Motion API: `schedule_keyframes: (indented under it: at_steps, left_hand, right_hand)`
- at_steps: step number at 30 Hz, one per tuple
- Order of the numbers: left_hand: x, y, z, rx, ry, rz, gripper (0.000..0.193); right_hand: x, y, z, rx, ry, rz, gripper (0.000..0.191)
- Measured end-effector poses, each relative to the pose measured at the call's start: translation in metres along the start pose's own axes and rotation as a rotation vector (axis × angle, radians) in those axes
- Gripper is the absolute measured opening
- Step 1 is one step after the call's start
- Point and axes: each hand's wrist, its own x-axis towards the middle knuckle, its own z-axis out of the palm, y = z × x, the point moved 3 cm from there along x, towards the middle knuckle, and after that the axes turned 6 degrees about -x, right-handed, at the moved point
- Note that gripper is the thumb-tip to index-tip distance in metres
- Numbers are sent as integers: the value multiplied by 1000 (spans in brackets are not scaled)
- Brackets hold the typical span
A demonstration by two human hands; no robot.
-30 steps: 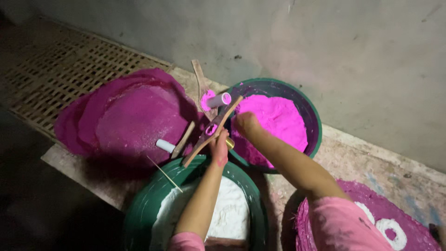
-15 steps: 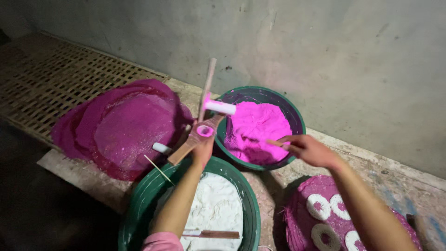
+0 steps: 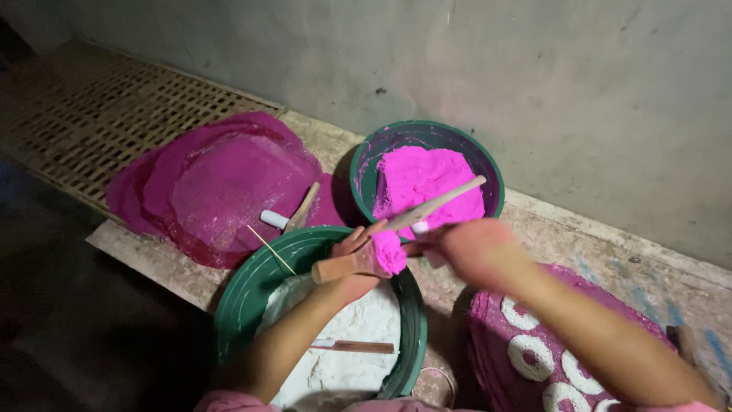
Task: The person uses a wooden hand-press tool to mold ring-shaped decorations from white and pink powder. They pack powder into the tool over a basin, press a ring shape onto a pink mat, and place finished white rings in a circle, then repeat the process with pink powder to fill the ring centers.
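1. Left hand (image 3: 352, 263) clamped on a wooden mould (image 3: 347, 267) with a pink lump (image 3: 389, 252) at its end, held over the far rim of the white basin (image 3: 244, 297).
2. Right hand (image 3: 469, 248) blurred, closed round a stick (image 3: 435, 204) that slants up over the pink basin (image 3: 488, 164). Hands nearly touching at the lump.
3. Risk: lump sits exposed at the mould's end; a hard push from the stick could knock it off into the white powder (image 3: 343, 343) and stain it.
4. Risk: mould held by a short grip and tilted; slip likely to drop it into the white basin.
5. Risk: stick's far end hangs above the pink powder (image 3: 427, 179); a low swing would scatter it onto the slab (image 3: 152, 255).
6. Around: stacked pink sheets (image 3: 229, 179) toward the slab's left edge, a white-ended tool (image 3: 276, 220) and wooden piece (image 3: 305, 206) lying on them, a thin splint (image 3: 271, 249) across the white basin's rim.
7. Near right corner: pink tray (image 3: 488, 336) carrying white rings (image 3: 531, 356), right under the right forearm; a dropped elbow would crush them.
8. Second stick (image 3: 354, 347) lying flat on the white powder, clear of both hands.
9. Bamboo grating (image 3: 99, 122) beyond the slab's left end, well apart.
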Motion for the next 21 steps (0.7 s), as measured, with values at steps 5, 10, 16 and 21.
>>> schedule_keyframes:
  at_steps: [5, 10, 16, 21]
  left_hand:
    - [-35, -1, 26, -331, -411, -413, 39]
    - [-43, -31, 0, -559, -143, -639, 36]
    - [-12, -28, 6, -523, 145, -533, 49]
    - [6, -42, 10, -1458, 375, -765, 66]
  right_hand:
    - [-30, -75, 8, -250, 625, -421, 44]
    - [-57, -17, -12, -151, 399, -145, 54]
    - [-23, -50, 5, 827, 772, -349, 49]
    - [-17, -84, 48, 974, 644, -224, 51]
